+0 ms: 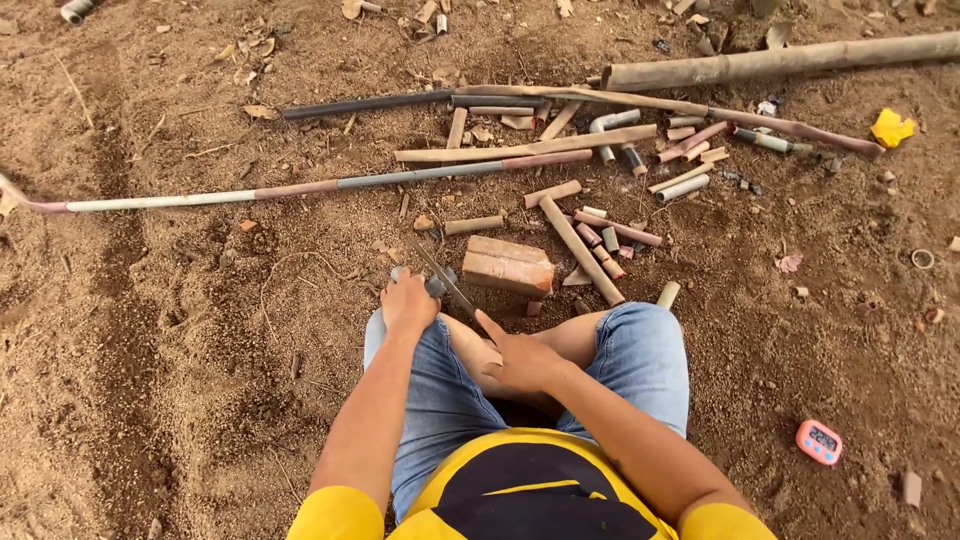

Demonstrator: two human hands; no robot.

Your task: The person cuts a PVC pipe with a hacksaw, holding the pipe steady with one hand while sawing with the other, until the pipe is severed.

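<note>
I squat on bare dirt in blue denim shorts. My left hand (408, 302) is closed around a short grey pipe piece (438, 285) just in front of my left knee. My right hand (522, 360) rests between my knees and grips a thin dark saw blade (446, 282). The blade runs up and to the left, across the pipe piece beside my left hand. A reddish brick (508, 266) lies right of the blade, close to both hands.
Many cut pipe pieces (600, 240) and long dusty pipes (300, 187) lie scattered ahead. A thick pipe (780, 62) lies at the far right. A yellow scrap (891, 128) lies at the right, and a small pink timer (819, 441) sits near my right side.
</note>
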